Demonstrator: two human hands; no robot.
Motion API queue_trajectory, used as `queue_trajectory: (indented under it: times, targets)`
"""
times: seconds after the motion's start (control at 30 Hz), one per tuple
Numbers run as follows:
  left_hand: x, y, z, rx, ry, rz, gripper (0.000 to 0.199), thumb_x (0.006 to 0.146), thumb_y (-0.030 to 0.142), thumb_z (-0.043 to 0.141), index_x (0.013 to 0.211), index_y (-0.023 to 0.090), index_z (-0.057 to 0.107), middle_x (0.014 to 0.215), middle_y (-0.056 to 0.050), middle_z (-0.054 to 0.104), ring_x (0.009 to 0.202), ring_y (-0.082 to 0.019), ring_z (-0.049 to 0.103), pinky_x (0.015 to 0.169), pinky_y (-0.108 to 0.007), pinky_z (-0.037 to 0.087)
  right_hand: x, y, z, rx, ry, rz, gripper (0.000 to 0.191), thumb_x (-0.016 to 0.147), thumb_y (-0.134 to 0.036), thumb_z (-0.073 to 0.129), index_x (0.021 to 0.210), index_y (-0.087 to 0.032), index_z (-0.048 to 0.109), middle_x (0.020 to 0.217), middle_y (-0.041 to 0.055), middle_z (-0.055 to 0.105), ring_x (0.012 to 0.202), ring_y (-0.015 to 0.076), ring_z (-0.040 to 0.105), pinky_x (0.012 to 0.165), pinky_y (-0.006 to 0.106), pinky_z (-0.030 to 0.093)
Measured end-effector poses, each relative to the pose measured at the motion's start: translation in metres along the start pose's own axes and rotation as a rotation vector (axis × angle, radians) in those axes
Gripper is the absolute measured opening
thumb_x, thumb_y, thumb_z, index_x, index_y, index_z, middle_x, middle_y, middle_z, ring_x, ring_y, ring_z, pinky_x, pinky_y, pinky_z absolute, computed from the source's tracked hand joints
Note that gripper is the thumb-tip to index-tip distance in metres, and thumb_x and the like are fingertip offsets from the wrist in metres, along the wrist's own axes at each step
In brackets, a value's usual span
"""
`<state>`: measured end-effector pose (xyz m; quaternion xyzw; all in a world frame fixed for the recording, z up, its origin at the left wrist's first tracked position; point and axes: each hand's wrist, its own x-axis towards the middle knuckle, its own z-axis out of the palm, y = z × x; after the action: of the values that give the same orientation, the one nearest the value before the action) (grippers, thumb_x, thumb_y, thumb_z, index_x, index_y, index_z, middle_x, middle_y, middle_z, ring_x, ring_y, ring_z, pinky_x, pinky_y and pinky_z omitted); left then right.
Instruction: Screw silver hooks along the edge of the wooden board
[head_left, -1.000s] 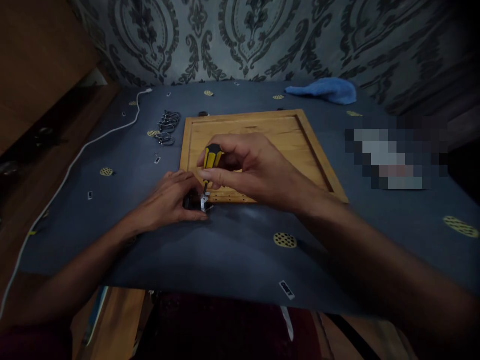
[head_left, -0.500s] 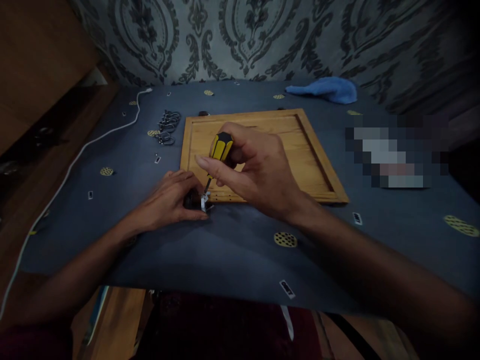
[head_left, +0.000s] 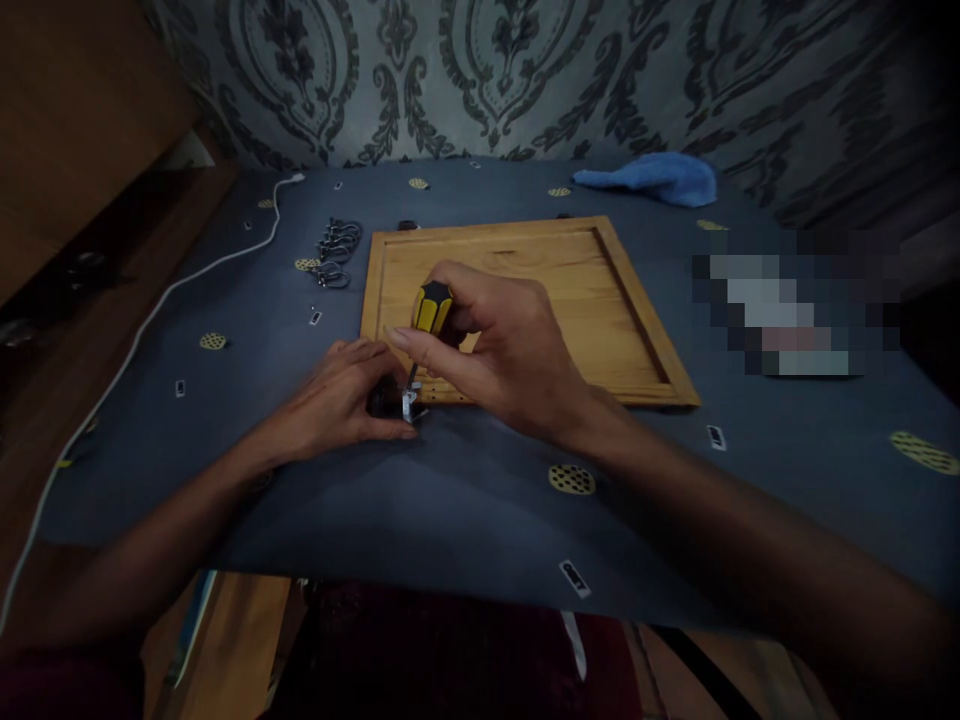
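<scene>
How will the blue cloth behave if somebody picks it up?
The blue cloth would probably sag and change shape, since it lies in soft, uneven folds. It is likely light, being only a bunched piece of fabric. Its matte, fuzzy-looking surface suggests it should not slip easily from the fingers.

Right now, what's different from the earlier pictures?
The right hand and screwdriver shifted up and right, then came back left and a little down. Nothing was visibly taken up or let go. The left hand, metal fitting and wooden panel stayed put.
</scene>
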<state>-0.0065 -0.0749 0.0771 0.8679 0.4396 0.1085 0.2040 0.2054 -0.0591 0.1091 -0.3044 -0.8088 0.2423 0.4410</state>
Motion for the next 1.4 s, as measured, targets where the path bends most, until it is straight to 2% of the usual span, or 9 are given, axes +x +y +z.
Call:
queue_trajectory:
  times: [0.2, 0.4, 0.47, 0.6, 0.73, 0.93, 1.07, 1.27, 1.4]
  targets:
    - [0.000, 0.001, -0.001, -0.012, 0.006, 0.000, 0.043, 0.081, 0.058, 0.078, 0.102, 0.022, 0.066, 0.112, -0.006, 0.069, 0.107, -0.032, 0.061, 0.093, -0.047, 0.045, 0.001, -0.001, -0.003, 0.012, -0.047, 0.008, 0.033, 0.095, -0.037, 0.071, 0.077, -0.024, 0.046, 0.067, -0.0035, 0.057, 0.066, 0.0157, 0.055, 0.063, 0.031, 0.041]
    - [0.001, 0.001, -0.001, 0.007, 0.007, 0.021, 0.042, 0.084, 0.058, 0.075, 0.100, 0.020, 0.065, 0.105, -0.005, 0.068, 0.099, -0.028, 0.061, 0.088, -0.044, 0.044, 0.008, 0.002, -0.019, 0.201, -0.297, 0.042, 0.017, 0.098, -0.032, 0.065, 0.086, -0.024, 0.055, 0.080, -0.0018, 0.066, 0.073, 0.0159, 0.061, 0.063, 0.029, 0.047]
    - [0.001, 0.001, -0.001, 0.008, 0.022, 0.014, 0.042, 0.082, 0.058, 0.077, 0.098, 0.021, 0.065, 0.102, -0.005, 0.068, 0.097, -0.028, 0.061, 0.088, -0.044, 0.044, 0.009, 0.003, -0.022, 0.230, -0.322, 0.045, 0.018, 0.098, -0.030, 0.065, 0.084, -0.023, 0.056, 0.080, -0.0014, 0.066, 0.074, 0.0158, 0.062, 0.064, 0.029, 0.047]
    - [0.001, 0.001, 0.000, 0.002, 0.012, -0.002, 0.041, 0.082, 0.058, 0.077, 0.096, 0.021, 0.065, 0.101, -0.005, 0.068, 0.097, -0.029, 0.061, 0.088, -0.045, 0.045, 0.008, 0.001, -0.017, 0.154, -0.239, 0.064, 0.029, 0.095, -0.036, 0.070, 0.076, -0.023, 0.052, 0.071, -0.0025, 0.059, 0.069, 0.0152, 0.056, 0.060, 0.029, 0.043]
    - [0.000, 0.001, 0.001, -0.020, 0.026, -0.002, 0.046, 0.083, 0.060, 0.075, 0.107, 0.022, 0.066, 0.101, -0.005, 0.068, 0.097, -0.029, 0.062, 0.090, -0.045, 0.045, 0.006, -0.002, -0.010, 0.068, -0.139, 0.059, 0.036, 0.092, -0.037, 0.074, 0.075, -0.023, 0.046, 0.069, -0.0038, 0.055, 0.066, 0.0139, 0.052, 0.059, 0.028, 0.039]
    - [0.001, 0.001, 0.000, -0.025, 0.019, 0.017, 0.042, 0.084, 0.059, 0.075, 0.101, 0.022, 0.066, 0.101, -0.005, 0.068, 0.095, -0.028, 0.061, 0.086, -0.044, 0.045, 0.007, 0.001, -0.016, 0.247, -0.256, 0.095, 0.020, 0.094, -0.032, 0.070, 0.086, -0.024, 0.055, 0.077, -0.0024, 0.061, 0.072, 0.0156, 0.059, 0.062, 0.029, 0.045]
    - [0.001, 0.001, 0.000, -0.008, 0.025, 0.007, 0.044, 0.083, 0.059, 0.076, 0.102, 0.021, 0.067, 0.105, -0.006, 0.068, 0.096, -0.029, 0.061, 0.086, -0.045, 0.044, 0.008, 0.000, -0.018, 0.241, -0.294, 0.085, 0.022, 0.096, -0.026, 0.065, 0.078, -0.022, 0.053, 0.078, -0.0007, 0.063, 0.072, 0.0157, 0.060, 0.064, 0.030, 0.046]
    - [0.000, 0.000, 0.000, -0.021, 0.015, 0.007, 0.053, 0.084, 0.060, 0.075, 0.118, 0.021, 0.064, 0.108, -0.007, 0.069, 0.102, -0.030, 0.062, 0.091, -0.046, 0.044, 0.004, -0.002, -0.009, -0.001, -0.127, -0.038, 0.033, 0.096, -0.036, 0.068, 0.075, -0.023, 0.047, 0.069, -0.0031, 0.057, 0.067, 0.0147, 0.056, 0.065, 0.030, 0.042]
    - [0.000, 0.000, 0.000, 0.001, -0.005, 0.012, 0.049, 0.085, 0.061, 0.073, 0.110, 0.020, 0.066, 0.109, -0.007, 0.069, 0.104, -0.030, 0.061, 0.094, -0.046, 0.045, 0.003, -0.004, -0.008, -0.005, -0.011, -0.031, 0.034, 0.098, -0.038, 0.067, 0.075, -0.023, 0.046, 0.070, -0.0036, 0.055, 0.065, 0.0138, 0.055, 0.064, 0.030, 0.043]
